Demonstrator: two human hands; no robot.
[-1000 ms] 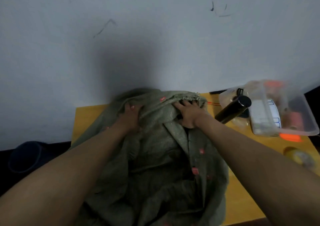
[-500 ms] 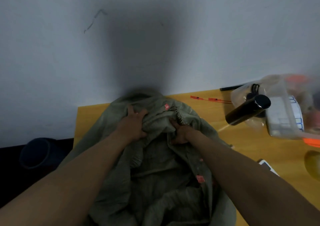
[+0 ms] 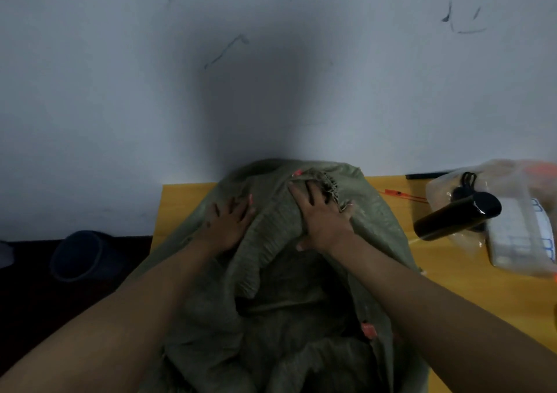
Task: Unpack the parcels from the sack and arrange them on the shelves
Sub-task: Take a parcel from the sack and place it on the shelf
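Sack [image 3: 289, 287]: one, on the desk [image 3: 470, 296] at its left edge. Two hands: left hand [image 3: 226, 225] flat, right hand [image 3: 324, 219] seemingly gripping bunched fabric.

No text, label, brand or number could be read anywhere. The white box [image 3: 518, 235] on the right carried blue print too blurred to make out, and the small red tags [image 3: 368, 330] on the sack [image 3: 301, 302] showed no legible marking.
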